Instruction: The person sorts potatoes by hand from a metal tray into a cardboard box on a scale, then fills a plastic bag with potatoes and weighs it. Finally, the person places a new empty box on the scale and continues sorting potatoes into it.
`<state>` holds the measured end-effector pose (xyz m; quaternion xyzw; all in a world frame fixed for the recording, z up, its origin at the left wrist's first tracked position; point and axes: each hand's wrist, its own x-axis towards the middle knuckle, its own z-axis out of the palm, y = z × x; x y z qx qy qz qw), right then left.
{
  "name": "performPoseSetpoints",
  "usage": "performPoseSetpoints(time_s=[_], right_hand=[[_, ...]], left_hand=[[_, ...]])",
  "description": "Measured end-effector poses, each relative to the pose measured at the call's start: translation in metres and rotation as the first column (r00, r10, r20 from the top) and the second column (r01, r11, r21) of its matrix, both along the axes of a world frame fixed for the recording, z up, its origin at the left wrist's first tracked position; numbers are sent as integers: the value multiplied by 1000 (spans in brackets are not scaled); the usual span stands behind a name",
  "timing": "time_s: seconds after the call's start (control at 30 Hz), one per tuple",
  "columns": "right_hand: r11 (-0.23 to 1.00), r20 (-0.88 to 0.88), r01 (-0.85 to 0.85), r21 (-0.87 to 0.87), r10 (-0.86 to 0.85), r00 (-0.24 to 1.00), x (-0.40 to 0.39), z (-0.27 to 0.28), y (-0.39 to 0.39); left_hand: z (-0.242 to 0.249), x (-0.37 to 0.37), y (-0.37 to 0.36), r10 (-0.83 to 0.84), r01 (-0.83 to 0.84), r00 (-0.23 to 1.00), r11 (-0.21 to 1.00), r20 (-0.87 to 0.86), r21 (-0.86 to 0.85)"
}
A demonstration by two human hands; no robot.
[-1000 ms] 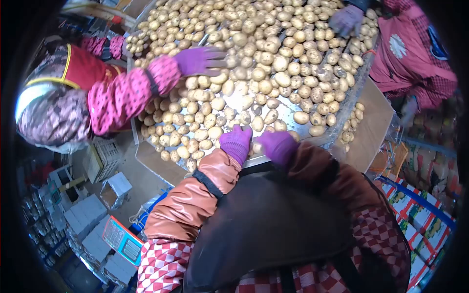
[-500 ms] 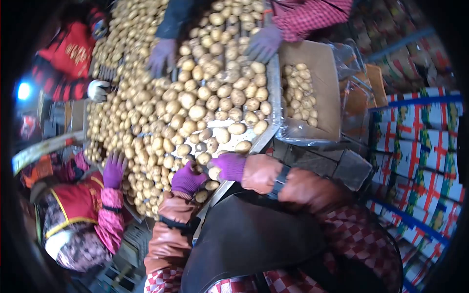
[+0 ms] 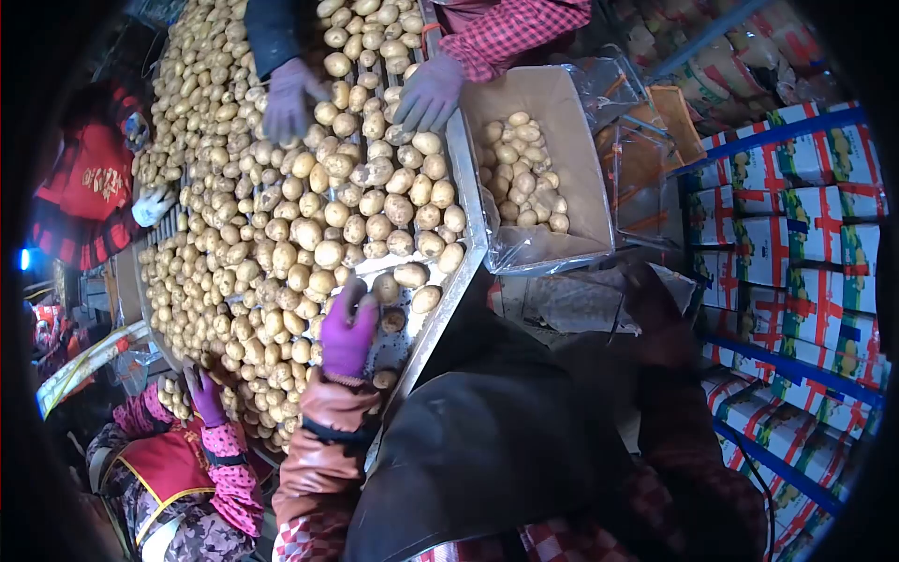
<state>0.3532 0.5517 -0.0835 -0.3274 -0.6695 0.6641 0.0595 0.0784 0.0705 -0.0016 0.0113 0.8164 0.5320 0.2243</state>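
Observation:
My left hand [image 3: 348, 332], in a purple knitted glove, hovers over the near corner of the sorting table with its fingers apart. Beside its fingertips lie a few dark-skinned potatoes [image 3: 391, 320] on the pale table surface. Piled potatoes [image 3: 281, 234] cover most of the slatted table beyond. My right hand [image 3: 644, 286] is away from the table, low in the shade to the right, near a plastic-wrapped bundle [image 3: 573, 302]. Darkness hides its fingers and anything in them.
A plastic-lined cardboard box [image 3: 592, 178] with small potatoes stands against the table's metal rim [image 3: 459, 272]. Across the table, a co-worker's gloved hands [image 3: 431, 94] rest on potatoes. Other co-workers stand on the left. Stacked printed cartons [image 3: 787, 253] line the right side.
My right hand has left the potatoes at the table edge and swung right into shadow. My left hand has opened its fingers. The view has shifted, moving the table leftward.

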Motion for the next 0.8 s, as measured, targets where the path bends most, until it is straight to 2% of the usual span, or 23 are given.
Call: performPoseSetpoints(time_s=[0.03, 0.07, 0.1, 0.13, 0.17, 0.2, 0.27, 0.3, 0.33, 0.37, 0.4, 0.43, 0.47, 0.5, 0.53, 0.57, 0.67, 0.7, 0.73, 0.77, 0.8], right_hand=[[918, 50, 264, -296, -261, 964, 33, -7, 16], [674, 338, 624, -397, -524, 782, 55, 4, 22], [751, 313, 573, -327, -486, 816, 101, -6, 45], [818, 292, 515, -255, -443, 848, 130, -20, 63], [852, 292, 490, -183, -429, 855, 119, -19, 63], [883, 287, 456, -113, -411, 865, 100, -13, 62], [941, 274, 338, 16, -329, 904, 33, -3, 56], [965, 276, 254, 69, -263, 924, -8, 4, 40], [981, 273, 158, 116, -184, 944, -53, 9, 18], [999, 216, -43, 29, 35, 976, -100, 20, -14], [969, 143, -244, -45, 249, 958, -144, 36, -59], [896, 56, -432, -101, 439, 897, -178, 44, -101], [842, 17, -533, -84, 536, 844, -203, 34, -137], [785, -17, -617, -57, 617, 787, -221, 26, -171], [750, -23, -661, -30, 661, 750, -231, 49, -214], [629, -75, -771, 98, 777, 625, -240, 56, -240], [452, -74, -891, -45, 888, 454, -257, 83, -320], [400, -78, -914, -69, 911, 405, -260, 84, -338], [340, -9, -927, -156, 938, 345, -264, 88, -357], [249, -101, -968, 11, 964, 247, -266, 75, -374], [192, -101, -981, 25, 977, 188, -266, 79, -395]], left_hand=[[-41, 9, -43, 49, -51, 964, 999, -261, 1], [-44, 17, -77, 88, -114, 945, 991, -314, -67], [-46, 25, -111, 124, -183, 923, 974, -364, -132], [-29, 33, -132, 210, -281, 940, 923, -269, -263], [-54, 41, -177, 161, -319, 869, 905, -468, -282], [-58, 42, -204, 229, -396, 869, 854, -438, -338], [-69, 53, -237, 285, -491, 820, 795, -497, -355], [-72, 53, -253, 260, -509, 778, 794, -571, -333], [-66, 59, -246, 213, -533, 807, 664, -551, -525], [-64, 63, -230, 185, -527, 841, 500, -509, -687], [-106, 75, -237, 159, -450, 885, 525, -437, -722], [-78, 91, -202, 231, -398, 916, 633, -329, -664], [-112, 119, -195, 26, -485, 847, 447, -531, -752], [-104, 133, -191, 59, -415, 884, 552, -463, -723], [-86, 150, -194, 14, -360, 903, 571, -430, -737], [-72, 165, -198, -35, -296, 920, 590, -390, -751], [-69, 188, -214, 98, -397, 903, 563, -418, -725], [-71, 192, -214, 240, -481, 875, 538, -420, -692], [-70, 191, -208, 378, -563, 826, 501, -419, -658], [-68, 188, -200, 507, -636, 760, 452, -407, -625], [-65, 176, -189, 355, -578, 814, 421, -459, -699]])
